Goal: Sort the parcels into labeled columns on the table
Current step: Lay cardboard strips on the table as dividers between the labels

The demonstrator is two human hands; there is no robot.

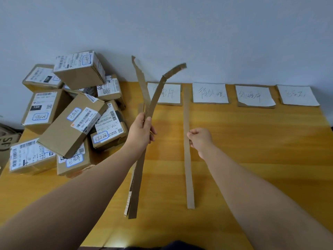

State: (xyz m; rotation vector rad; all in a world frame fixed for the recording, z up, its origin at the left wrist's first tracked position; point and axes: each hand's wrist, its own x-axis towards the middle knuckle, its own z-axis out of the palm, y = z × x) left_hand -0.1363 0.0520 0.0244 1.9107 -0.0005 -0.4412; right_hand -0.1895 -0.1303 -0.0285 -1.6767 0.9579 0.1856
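Note:
A heap of cardboard parcels (72,116) with shipping labels lies at the table's left. Several handwritten label cards lie along the far edge, among them one (168,94) partly behind raised strips and another (210,92) to its right. My left hand (142,130) grips a bundle of long cardboard strips (137,177), whose tops curve up above the table. My right hand (200,139) pinches a single cardboard strip (188,159) that lies flat, running from the far cards toward me. A further strip (140,108) lies flat behind my left hand.
The yellow wooden table (252,150) ends at a pale wall behind. Two more label cards (255,96) (298,95) lie at the far right. A brown box (7,143) sits off the table's left edge.

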